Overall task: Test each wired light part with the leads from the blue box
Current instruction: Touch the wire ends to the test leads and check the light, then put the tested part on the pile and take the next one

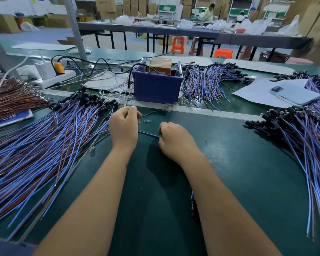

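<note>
Between my hands runs a blue wire point(148, 134): my right hand point(175, 143) curls round its end, my left hand point(125, 126) pinches thin white leads point(125, 100) trailing from the blue box point(156, 87) just beyond.

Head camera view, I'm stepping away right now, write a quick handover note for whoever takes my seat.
Left hand pinches thin white leads running back toward the blue box.
Right hand grips a blue wire of one light part.
Big wired-part piles lie left and right, more behind the box; which are tested can't be told.
A loose clear bulb lies between the hands.
Left: touch leads to this part, continue through the piles.
</note>
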The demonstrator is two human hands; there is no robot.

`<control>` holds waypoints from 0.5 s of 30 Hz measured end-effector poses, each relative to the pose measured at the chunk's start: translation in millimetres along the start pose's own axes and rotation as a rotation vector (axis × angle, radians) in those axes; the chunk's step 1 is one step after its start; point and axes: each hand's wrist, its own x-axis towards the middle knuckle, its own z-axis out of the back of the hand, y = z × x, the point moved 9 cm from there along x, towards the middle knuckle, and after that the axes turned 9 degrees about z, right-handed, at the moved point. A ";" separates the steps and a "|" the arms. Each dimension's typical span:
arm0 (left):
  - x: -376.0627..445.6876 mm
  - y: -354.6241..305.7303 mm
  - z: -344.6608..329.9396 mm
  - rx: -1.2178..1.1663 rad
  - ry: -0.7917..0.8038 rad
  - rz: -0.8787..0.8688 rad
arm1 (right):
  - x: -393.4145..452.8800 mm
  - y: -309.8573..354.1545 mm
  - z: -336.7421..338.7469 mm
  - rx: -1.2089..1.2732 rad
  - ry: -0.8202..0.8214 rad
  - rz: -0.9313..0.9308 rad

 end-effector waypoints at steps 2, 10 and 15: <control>-1.9 -3.1 3.9 -0.020 -0.034 -0.018 | 0.1 -0.7 3.4 0.087 -0.060 -0.011; -16.2 -15.9 -11.6 -0.121 0.026 -0.152 | -19.1 -39.8 35.5 0.790 -0.711 -0.237; -26.1 7.2 -68.3 0.032 0.393 -0.034 | -12.7 -47.6 10.5 1.144 -0.693 -0.348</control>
